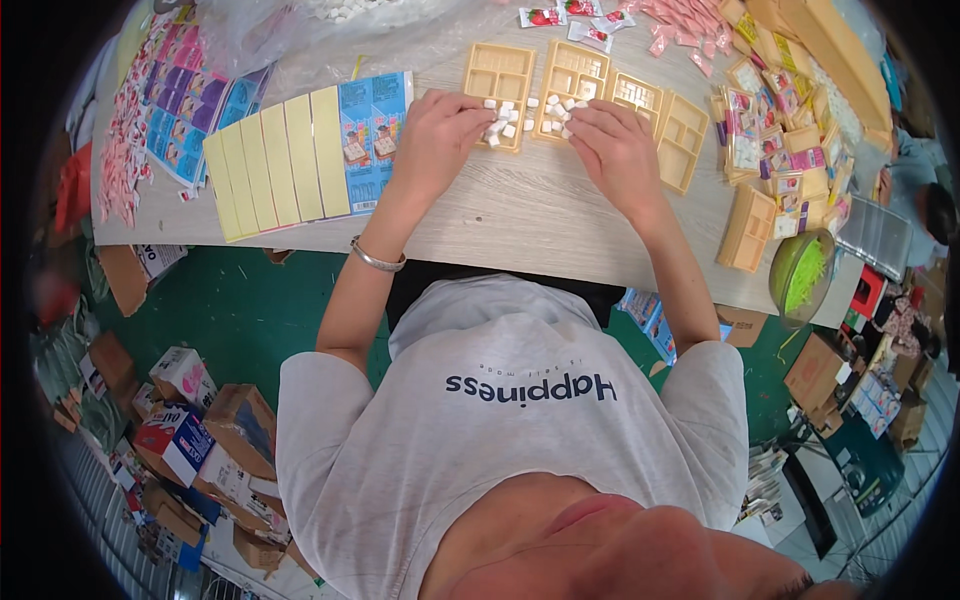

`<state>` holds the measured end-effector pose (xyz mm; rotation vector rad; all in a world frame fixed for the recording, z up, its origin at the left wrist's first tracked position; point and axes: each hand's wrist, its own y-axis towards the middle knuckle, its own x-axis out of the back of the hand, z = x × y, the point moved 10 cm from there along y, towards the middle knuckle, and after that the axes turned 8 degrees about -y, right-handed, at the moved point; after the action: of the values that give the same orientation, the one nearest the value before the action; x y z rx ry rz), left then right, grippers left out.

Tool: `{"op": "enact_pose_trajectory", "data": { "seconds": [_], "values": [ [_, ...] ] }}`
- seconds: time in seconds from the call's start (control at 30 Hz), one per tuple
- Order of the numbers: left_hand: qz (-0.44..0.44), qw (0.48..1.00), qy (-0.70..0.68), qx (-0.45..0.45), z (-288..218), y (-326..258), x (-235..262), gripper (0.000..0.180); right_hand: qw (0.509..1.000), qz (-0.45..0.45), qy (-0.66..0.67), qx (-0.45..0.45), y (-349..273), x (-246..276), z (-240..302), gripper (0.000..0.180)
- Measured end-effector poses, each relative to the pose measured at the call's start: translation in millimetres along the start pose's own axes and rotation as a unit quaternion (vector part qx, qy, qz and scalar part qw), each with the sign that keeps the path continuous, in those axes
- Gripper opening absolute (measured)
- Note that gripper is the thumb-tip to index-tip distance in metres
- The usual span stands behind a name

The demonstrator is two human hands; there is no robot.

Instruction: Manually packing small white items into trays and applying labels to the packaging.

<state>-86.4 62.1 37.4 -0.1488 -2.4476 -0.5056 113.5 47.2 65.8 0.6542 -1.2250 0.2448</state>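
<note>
Small white cubes (507,116) lie heaped in the near compartments of a pale yellow plastic tray (486,60). At its left edge is my left hand (438,140), thumb and fingertips closed around a white cube. To the right, a second pale yellow tray (577,62) holds more white cubes (556,110). My right hand (622,150) reaches over that tray's near right part, its fingertips and thumb closed at a white cube. A few loose cubes sit between the two trays. The fingers partly hide the cubes they touch.
More yellow trays (683,135) stand to the right, beside a pile of small packs (790,140). A bowl of green shreds (803,275) stands at the table's right edge. Printed card sheets (300,155) lie left; pink sachets (685,25) and strawberry-printed sachets (590,35) lie at the back.
</note>
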Motion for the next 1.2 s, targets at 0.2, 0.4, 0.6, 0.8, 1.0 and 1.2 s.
{"op": "enact_pose_trajectory", "data": {
  "seconds": [0.2, 0.4, 0.6, 0.8, 1.0, 1.2],
  "values": [
    [0.005, 0.997, 0.033, -0.063, -24, 5, 8, 0.036, 0.997, 0.008, 0.069, -0.015, 29, -9, -6, 0.018],
    [0.090, 0.979, 0.170, -0.073, -7, 1, -27, 0.068, 0.983, -0.134, 0.110, 0.058, 202, -11, 15, 0.020],
    [0.147, 0.970, 0.194, 0.001, -11, -24, -32, 0.087, 0.955, 0.201, -0.217, 0.032, 324, -114, 85, 0.023],
    [0.175, 0.976, 0.130, -0.003, -21, -12, -52, 0.089, 0.944, 0.267, -0.142, -0.131, 348, -214, -4, 0.026],
    [-0.036, 0.997, 0.066, 0.033, 17, -13, 15, 0.068, 0.962, -0.110, 0.234, -0.083, 337, -125, -11, 0.020],
    [0.090, 0.986, 0.103, -0.093, -37, 40, -36, 0.033, 0.576, 0.004, 0.764, -0.291, 217, -93, -75, 0.016]
  ]
}}
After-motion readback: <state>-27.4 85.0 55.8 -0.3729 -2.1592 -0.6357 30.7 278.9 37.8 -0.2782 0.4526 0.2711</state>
